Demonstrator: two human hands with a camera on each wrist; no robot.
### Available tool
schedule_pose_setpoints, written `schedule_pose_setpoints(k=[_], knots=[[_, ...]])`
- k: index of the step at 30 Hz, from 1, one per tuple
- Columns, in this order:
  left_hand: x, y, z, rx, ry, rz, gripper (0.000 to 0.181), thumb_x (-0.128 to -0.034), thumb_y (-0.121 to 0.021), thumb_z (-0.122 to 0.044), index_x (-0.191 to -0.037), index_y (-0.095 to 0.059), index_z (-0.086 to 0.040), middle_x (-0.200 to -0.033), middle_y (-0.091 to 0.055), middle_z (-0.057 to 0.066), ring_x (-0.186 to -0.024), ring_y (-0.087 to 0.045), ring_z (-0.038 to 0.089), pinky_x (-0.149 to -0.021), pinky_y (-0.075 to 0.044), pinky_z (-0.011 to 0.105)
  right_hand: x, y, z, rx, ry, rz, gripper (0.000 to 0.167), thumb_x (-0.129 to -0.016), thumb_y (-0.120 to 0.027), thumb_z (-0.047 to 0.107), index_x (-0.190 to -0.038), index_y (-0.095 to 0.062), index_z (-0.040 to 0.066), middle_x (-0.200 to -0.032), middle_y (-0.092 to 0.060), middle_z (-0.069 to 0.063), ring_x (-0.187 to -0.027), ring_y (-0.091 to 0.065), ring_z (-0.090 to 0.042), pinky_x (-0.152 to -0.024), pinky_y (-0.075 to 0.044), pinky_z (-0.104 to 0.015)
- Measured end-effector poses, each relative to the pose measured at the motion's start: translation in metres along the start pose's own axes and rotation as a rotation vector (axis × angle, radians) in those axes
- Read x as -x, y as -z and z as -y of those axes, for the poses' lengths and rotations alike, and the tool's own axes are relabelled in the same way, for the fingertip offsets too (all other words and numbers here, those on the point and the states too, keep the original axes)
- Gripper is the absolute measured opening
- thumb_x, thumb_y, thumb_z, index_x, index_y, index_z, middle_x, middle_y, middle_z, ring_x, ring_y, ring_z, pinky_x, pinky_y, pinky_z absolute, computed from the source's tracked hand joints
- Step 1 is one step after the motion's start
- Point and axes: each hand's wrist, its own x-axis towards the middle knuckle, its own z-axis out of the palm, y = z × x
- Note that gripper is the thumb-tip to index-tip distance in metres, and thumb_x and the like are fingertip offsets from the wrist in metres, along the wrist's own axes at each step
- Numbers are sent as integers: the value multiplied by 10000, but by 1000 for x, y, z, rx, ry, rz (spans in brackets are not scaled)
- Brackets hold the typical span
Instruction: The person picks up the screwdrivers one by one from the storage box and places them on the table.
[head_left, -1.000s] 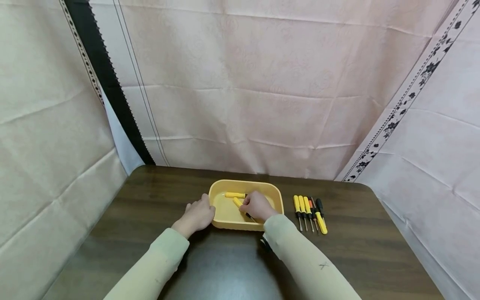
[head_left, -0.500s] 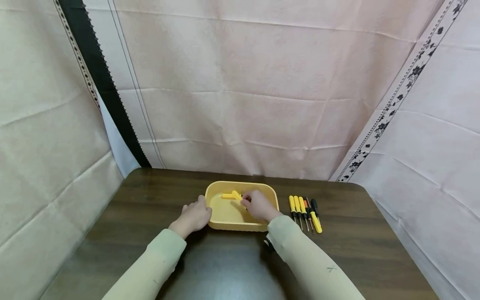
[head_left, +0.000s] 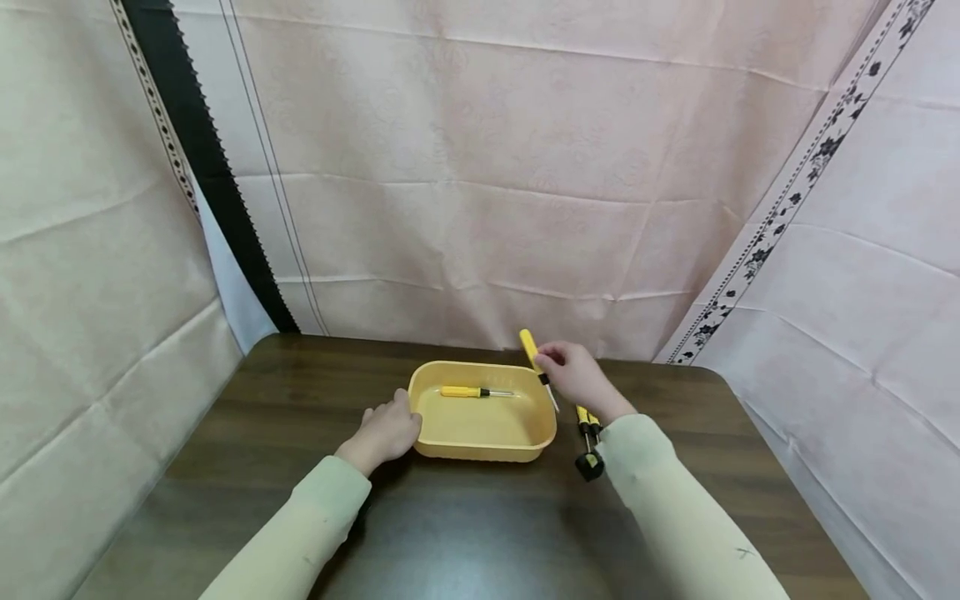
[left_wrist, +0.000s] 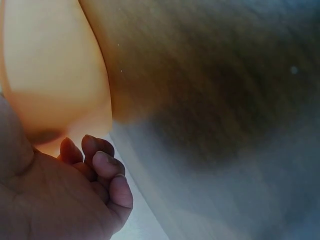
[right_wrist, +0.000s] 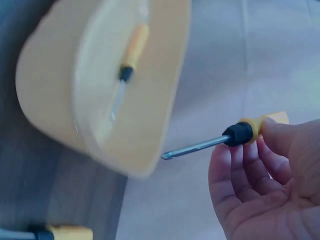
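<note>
My right hand [head_left: 576, 372] pinches a screwdriver [head_left: 529, 347] by its yellow handle, above the right end of a yellow tray [head_left: 480, 452]. In the right wrist view its Phillips-like tip points toward the tray rim, apart from it. My left hand [head_left: 386, 433] holds the tray's left end; the left wrist view shows its fingers [left_wrist: 107, 165] curled against the tray wall. One other yellow-handled screwdriver [head_left: 460, 392] lies inside the tray, shaft to the right. Right of the tray, the row of screwdrivers [head_left: 582, 415] is mostly hidden behind my right hand and sleeve.
Tray and tools stand on a dark wooden table [head_left: 337, 367] with rounded far corners. Pale cloth [head_left: 480, 208] hangs behind it and on both sides. A small black object [head_left: 589, 466], apparently on the right wrist, shows by the right cuff.
My right hand has lifted a yellow-handled screwdriver out of the tray and carried it up and right, over the rim. The left hand has stayed on the tray's left end.
</note>
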Motion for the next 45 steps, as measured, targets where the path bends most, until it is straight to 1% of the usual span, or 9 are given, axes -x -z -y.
schedule_pose_setpoints(k=[7,9,14,17,25,29,34,41,45], knots=[[0,-1,1,-7,-8,-2,447,-995,-393,-270,-1285,-390,70,-872,-563,87,-782,-525,241,-835,-336,481,9,38,-38,-156,-137,1,341,-982,-568,314,-1195,-622,52,-1068,-624,-119,-891,-613,-248,-764,-510,-376],[0,-1,1,-8,-6,-4,446,-995,-392,-270,-1285,-390,69,-875,-561,88,-782,-525,241,-830,-336,477,14,47,-50,-162,-169,0,353,-988,-556,314,-1207,-612,43,-1075,-613,-131,-908,-606,-281,-767,-502,-384],[0,0,2,11,-5,3,420,-996,-385,-267,-1261,-398,59,-822,-535,77,-758,-510,246,-820,-330,473,28,65,-80,-70,-203,-16,394,-1005,-516,321,-1225,-590,3,-1015,-626,-149,-906,-598,-334,-748,-476,-370],[0,1,1,15,-2,4,423,-995,-383,-272,-1260,-399,57,-818,-531,74,-767,-509,248,-832,-330,476,36,73,-101,-77,-257,-19,419,-1010,-504,331,-1235,-567,-17,-1007,-612,-167,-893,-585,-318,-750,-480,-392],[1,1,3,19,28,-1,493,-995,-385,-274,-1343,-348,74,-991,-583,136,-893,-528,292,-907,-316,515,49,72,-151,-114,-401,-63,417,-1007,-513,236,-1233,-535,-113,-1160,-569,-248,-885,-638,-262,-756,-525,-374],[0,0,2,13,13,3,496,-995,-385,-274,-1344,-347,77,-1001,-587,140,-891,-539,275,-906,-321,517,54,70,-169,-96,-483,-86,357,-987,-532,164,-1172,-565,-140,-1106,-592,-245,-839,-637,-245,-706,-531,-338],[-1,-2,2,3,15,2,469,-997,-385,-280,-1315,-367,64,-914,-568,100,-838,-529,253,-890,-326,503,53,66,-179,-68,-526,-81,316,-962,-553,132,-1138,-616,-123,-1078,-612,-222,-800,-612,-209,-677,-517,-307],[-2,-1,1,11,14,9,467,-995,-394,-274,-1314,-365,66,-887,-563,95,-817,-527,251,-882,-326,502,51,64,-187,26,-541,-21,278,-961,-534,133,-1082,-663,-81,-1167,-594,-254,-909,-609,-281,-737,-510,-389],[-1,-1,2,14,16,10,469,-994,-399,-271,-1316,-363,69,-885,-560,94,-816,-520,252,-879,-324,500,50,64,-188,34,-533,-22,273,-953,-552,144,-1054,-671,-80,-1141,-605,-254,-871,-621,-273,-745,-507,-410]])
